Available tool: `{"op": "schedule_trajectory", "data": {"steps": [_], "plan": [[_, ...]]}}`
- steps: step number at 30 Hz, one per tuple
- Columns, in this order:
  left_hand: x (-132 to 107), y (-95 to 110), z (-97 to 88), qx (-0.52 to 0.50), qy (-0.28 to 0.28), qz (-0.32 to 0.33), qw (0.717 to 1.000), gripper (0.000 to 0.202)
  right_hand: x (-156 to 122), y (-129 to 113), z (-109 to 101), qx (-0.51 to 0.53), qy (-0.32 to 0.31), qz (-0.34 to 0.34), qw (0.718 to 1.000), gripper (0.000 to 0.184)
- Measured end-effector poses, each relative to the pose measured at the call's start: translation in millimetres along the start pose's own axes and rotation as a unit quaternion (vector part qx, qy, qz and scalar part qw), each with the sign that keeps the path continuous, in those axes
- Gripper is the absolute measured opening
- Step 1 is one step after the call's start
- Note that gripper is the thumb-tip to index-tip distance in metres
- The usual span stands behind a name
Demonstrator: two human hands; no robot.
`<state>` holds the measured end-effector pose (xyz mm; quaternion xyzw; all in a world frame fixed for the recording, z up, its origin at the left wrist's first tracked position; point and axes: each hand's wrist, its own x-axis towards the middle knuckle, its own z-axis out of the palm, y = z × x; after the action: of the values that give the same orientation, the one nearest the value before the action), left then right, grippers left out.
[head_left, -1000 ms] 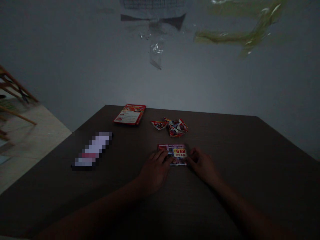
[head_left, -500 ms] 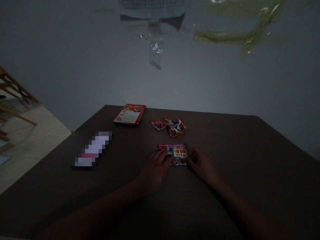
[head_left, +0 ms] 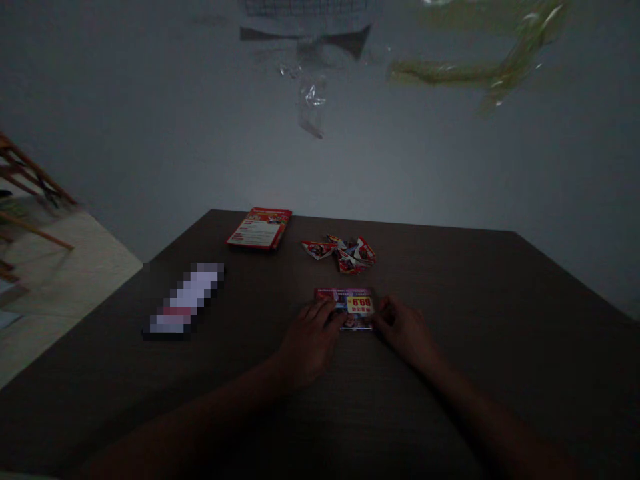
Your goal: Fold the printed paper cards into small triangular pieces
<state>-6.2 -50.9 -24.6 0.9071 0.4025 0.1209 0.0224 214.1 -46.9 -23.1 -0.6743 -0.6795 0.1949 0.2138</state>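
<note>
A small printed flyer (head_left: pixel 357 320), purple and red with a yellow price label reading 89.9 upside down, lies on the dark table in front of me. My left hand (head_left: pixel 316 327) rests on the flyer's left part, fingers laid out over it and covering that side. At the right edge, my right hand (head_left: pixel 397 327) is closed, thumb and index finger pinched against the flyer's border. Just beyond it sits a red and white folded paper piece (head_left: pixel 353 259) with pointed corners.
A stack of red and white leaflets (head_left: pixel 257 230) lies at the table's back left. A phone (head_left: pixel 187 300) with a blurred-out screen is to the left. Behind the table (head_left: pixel 450 280) stands a grey wall (head_left: pixel 400 160) with tape on it. Wooden furniture (head_left: pixel 35 173) stands at far left.
</note>
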Motion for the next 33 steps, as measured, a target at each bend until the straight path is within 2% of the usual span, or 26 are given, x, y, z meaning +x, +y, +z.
{"op": "schedule_trajectory", "data": {"steps": [15,26,33], "plan": [[-0.1,-0.3,1.1,-0.005,0.016,0.007,1.000,0.041,-1.4,-3.6,-2.5,0.008,-0.010,0.000,1.000,0.008],[-0.1,0.4,-0.1,-0.001,0.008,0.003,1.000,0.040,-0.7,-0.7,0.1,-0.001,0.008,-0.007,1.000,0.010],[0.4,0.4,-1.8,-0.001,0.008,0.009,1.000,0.041,-0.7,-0.1,0.2,0.005,-0.001,-0.003,1.000,0.010]]}}
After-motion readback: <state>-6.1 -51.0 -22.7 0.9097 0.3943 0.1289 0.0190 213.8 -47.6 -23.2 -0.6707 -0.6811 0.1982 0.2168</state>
